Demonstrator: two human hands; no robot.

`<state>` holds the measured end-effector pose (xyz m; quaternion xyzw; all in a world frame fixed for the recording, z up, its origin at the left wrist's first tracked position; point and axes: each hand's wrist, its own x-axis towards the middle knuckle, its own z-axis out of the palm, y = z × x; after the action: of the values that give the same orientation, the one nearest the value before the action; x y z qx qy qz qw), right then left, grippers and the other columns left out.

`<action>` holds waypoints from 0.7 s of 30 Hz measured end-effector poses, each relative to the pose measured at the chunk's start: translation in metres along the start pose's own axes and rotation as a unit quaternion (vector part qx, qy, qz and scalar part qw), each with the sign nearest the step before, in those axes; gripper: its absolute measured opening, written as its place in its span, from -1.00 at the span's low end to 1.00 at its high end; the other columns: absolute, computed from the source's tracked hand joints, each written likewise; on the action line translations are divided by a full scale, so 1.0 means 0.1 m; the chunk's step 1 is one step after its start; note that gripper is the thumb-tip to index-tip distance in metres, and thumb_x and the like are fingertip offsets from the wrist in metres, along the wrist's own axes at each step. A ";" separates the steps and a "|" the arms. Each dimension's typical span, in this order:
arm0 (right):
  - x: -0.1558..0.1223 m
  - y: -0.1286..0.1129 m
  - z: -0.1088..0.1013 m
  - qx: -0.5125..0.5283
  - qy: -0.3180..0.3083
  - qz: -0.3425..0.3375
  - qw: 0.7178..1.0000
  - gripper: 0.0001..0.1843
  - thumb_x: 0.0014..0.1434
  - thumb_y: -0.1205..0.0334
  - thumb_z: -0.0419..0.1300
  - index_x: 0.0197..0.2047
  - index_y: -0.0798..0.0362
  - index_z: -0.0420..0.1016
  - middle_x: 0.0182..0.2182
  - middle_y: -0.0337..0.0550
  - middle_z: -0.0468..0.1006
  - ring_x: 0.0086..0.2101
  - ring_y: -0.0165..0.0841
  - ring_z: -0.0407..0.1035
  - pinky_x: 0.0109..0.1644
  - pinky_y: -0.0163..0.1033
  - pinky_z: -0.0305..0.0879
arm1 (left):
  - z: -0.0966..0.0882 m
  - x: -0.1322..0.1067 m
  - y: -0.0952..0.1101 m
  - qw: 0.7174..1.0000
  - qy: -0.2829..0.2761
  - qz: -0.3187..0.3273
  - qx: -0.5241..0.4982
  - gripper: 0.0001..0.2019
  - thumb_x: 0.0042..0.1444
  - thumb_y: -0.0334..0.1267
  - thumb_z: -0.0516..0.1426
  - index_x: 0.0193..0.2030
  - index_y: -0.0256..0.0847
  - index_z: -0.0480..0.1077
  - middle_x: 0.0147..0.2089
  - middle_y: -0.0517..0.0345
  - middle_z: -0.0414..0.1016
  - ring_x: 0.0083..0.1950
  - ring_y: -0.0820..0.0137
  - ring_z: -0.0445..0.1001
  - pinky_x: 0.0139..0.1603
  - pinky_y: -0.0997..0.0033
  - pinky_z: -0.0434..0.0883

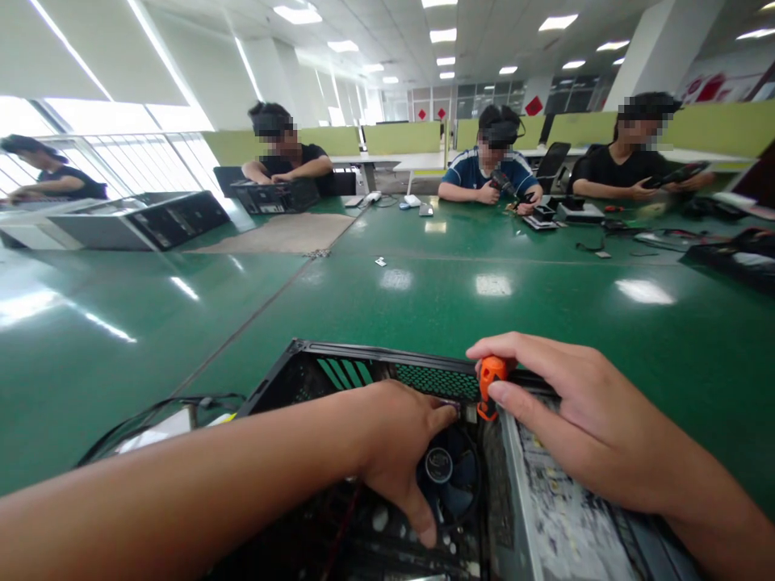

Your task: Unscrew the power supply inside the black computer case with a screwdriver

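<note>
An open black computer case (339, 359) lies on the green table (424, 298) right in front of me. My left hand (400, 452) reaches into it, fingers curled around a black cooling fan (451, 476), its fingertips pinching near the fan's top corner. My right hand (581, 420) grips the orange handle of a screwdriver (489, 383) between thumb and fingers, held upright over that same corner of the fan. The screwdriver's tip is hidden behind my fingers. A grey metal panel (563, 508) inside the case lies under my right wrist.
Black cables (163, 407) and a white sheet lie left of the case. Across the table, several other people sit working on computer cases (175, 218) and parts, with tools, cables and small pieces around them. A brown mat (284, 234) lies at the far left-centre.
</note>
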<state>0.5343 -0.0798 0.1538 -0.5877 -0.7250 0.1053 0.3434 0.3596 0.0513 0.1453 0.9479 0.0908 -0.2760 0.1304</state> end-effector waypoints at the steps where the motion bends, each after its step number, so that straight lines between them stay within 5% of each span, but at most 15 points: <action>1: 0.00 0.00 0.00 0.000 -0.002 0.002 1.000 -0.71 0.32 0.33 0.10 0.08 -0.09 0.40 -0.07 -0.17 0.60 -0.10 -0.28 0.50 -0.06 -0.21 0.38 | -0.02 0.02 0.01 1.000 -0.006 0.003 0.007 0.13 -0.28 0.23 0.28 0.42 -0.25 0.04 0.47 -0.14 0.03 0.40 -0.01 0.17 0.37 0.16 0.17; 5: -0.02 -0.01 -0.02 0.004 -0.003 0.005 1.000 -0.72 0.32 0.32 0.10 0.07 -0.07 0.41 -0.08 -0.16 0.60 -0.11 -0.27 0.50 -0.05 -0.19 0.39 | -0.15 0.14 0.12 0.997 -0.061 -0.021 0.043 0.26 -0.48 0.16 0.36 0.42 -0.28 0.05 0.48 -0.20 -0.05 0.47 -0.14 -0.04 0.40 0.03 0.10; 9: -0.01 0.02 -0.04 0.002 0.001 0.007 1.000 -0.72 0.32 0.33 0.08 0.07 -0.06 0.41 -0.09 -0.14 0.61 -0.12 -0.27 0.51 -0.07 -0.19 0.40 | -0.27 0.24 0.20 0.994 -0.082 -0.018 0.075 0.19 -0.41 0.01 0.39 0.41 -0.38 0.06 0.46 -0.30 -0.03 0.48 -0.11 -0.07 0.44 0.00 -0.02; 15: 0.02 0.11 0.01 -0.002 0.006 0.012 1.000 -0.72 0.32 0.33 0.08 0.07 -0.08 0.40 -0.08 -0.17 0.61 -0.11 -0.29 0.51 -0.06 -0.22 0.39 | -0.23 0.29 0.12 0.992 -0.105 -0.033 0.061 0.24 -0.36 0.03 0.37 0.46 -0.33 -0.09 0.50 -0.25 -0.21 0.49 -0.16 -0.18 0.42 -0.08 0.00; 21: 0.02 0.07 0.04 -0.010 0.015 0.010 1.000 -0.70 0.31 0.33 0.10 0.09 -0.09 0.40 -0.08 -0.22 0.62 -0.11 -0.32 0.52 -0.07 -0.26 0.39 | -0.23 0.27 0.14 0.987 -0.128 -0.050 0.082 0.26 -0.35 0.08 0.36 0.46 -0.39 -0.11 0.49 -0.27 -0.11 0.50 -0.11 -0.13 0.46 0.02 -0.13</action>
<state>0.5374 -0.0750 0.1480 -0.6000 -0.7147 0.0923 0.3474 0.3966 0.0474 0.1520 0.9065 0.0973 -0.4079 0.0491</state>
